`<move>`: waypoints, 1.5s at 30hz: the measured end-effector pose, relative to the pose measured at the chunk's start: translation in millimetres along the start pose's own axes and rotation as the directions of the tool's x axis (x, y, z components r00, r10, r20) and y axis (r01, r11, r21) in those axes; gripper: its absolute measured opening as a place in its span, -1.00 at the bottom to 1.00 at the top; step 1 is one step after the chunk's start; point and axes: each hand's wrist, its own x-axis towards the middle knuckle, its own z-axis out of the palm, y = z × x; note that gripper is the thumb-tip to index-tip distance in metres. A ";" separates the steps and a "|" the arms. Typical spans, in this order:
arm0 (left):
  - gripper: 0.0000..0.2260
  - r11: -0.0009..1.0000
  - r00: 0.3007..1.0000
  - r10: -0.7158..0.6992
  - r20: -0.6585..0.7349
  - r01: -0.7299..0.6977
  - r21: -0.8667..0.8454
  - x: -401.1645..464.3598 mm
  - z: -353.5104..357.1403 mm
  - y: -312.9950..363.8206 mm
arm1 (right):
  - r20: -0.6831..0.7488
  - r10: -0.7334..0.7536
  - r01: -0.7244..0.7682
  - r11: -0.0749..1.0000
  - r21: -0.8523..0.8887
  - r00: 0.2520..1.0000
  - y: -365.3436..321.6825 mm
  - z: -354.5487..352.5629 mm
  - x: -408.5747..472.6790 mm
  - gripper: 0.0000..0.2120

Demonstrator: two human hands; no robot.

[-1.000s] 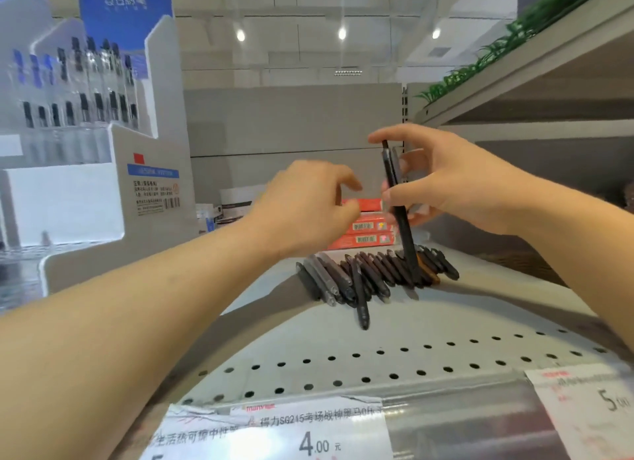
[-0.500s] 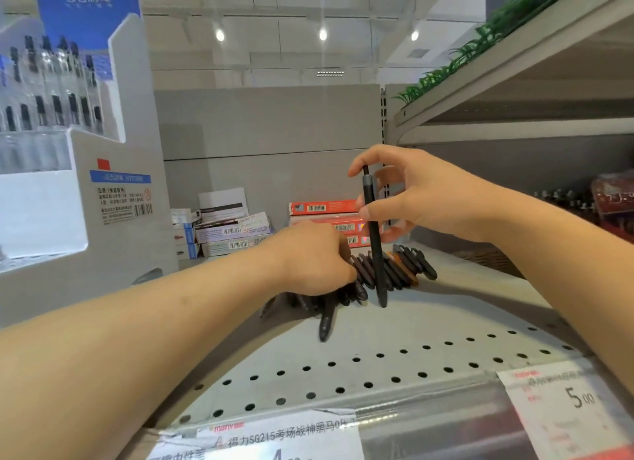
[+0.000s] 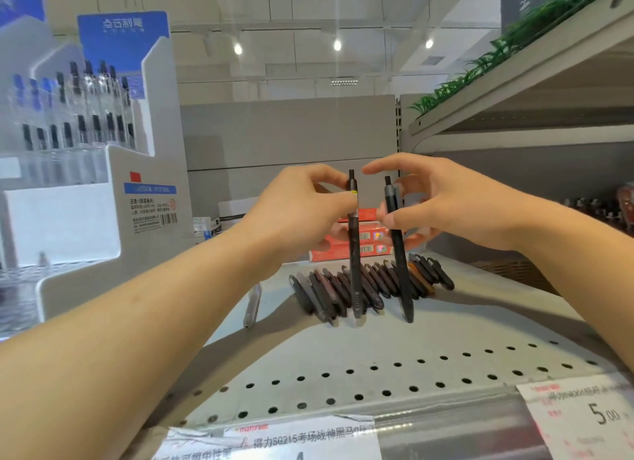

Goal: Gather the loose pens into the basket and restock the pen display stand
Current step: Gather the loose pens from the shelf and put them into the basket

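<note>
Black plastic pens fill both grips: the left hand (image 3: 295,212) pinches one slim black click pen (image 3: 354,250) near its top between thumb and fingertips, and the right hand (image 3: 442,202) pinches a second black pen (image 3: 398,250) the same way, both held upright with tips just above the row of loose dark pens (image 3: 370,283) lying on the perforated grey metal shelf (image 3: 343,377). A pale translucent pen (image 3: 252,305) lies apart to the left. This looks like the gathering step; next the two pens probably need bunching into one hand, or carrying to a basket, which is not in view. The white cardboard pen display stand (image 3: 103,192) rises at left. Shelf-edge price labels (image 3: 302,440) read "SG215", and "5.00" on the right.
</note>
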 end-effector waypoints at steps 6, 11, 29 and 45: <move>-0.81 0.998 0.998 0.046 0.050 -0.047 0.035 -7.3 5.5 1.6 | 0.043 -0.063 0.063 0.998 0.004 0.997 -0.3 1.3 0.7 -0.41; -0.78 0.997 0.990 0.069 0.125 -0.074 0.038 -6.0 4.3 1.3 | 0.055 -0.079 0.081 0.996 -0.036 0.995 -1.0 0.2 0.3 -0.42; -0.70 0.484 0.870 -0.486 0.087 0.185 0.855 24.6 -42.1 -63.7 | -0.178 -0.178 0.160 0.981 -0.111 0.968 -6.5 31.5 6.3 -0.75; -0.57 0.846 0.999 -0.039 -0.036 0.053 0.530 22.0 -42.8 -37.1 | -0.140 0.008 0.030 0.964 0.264 0.990 -5.8 65.2 8.4 -0.69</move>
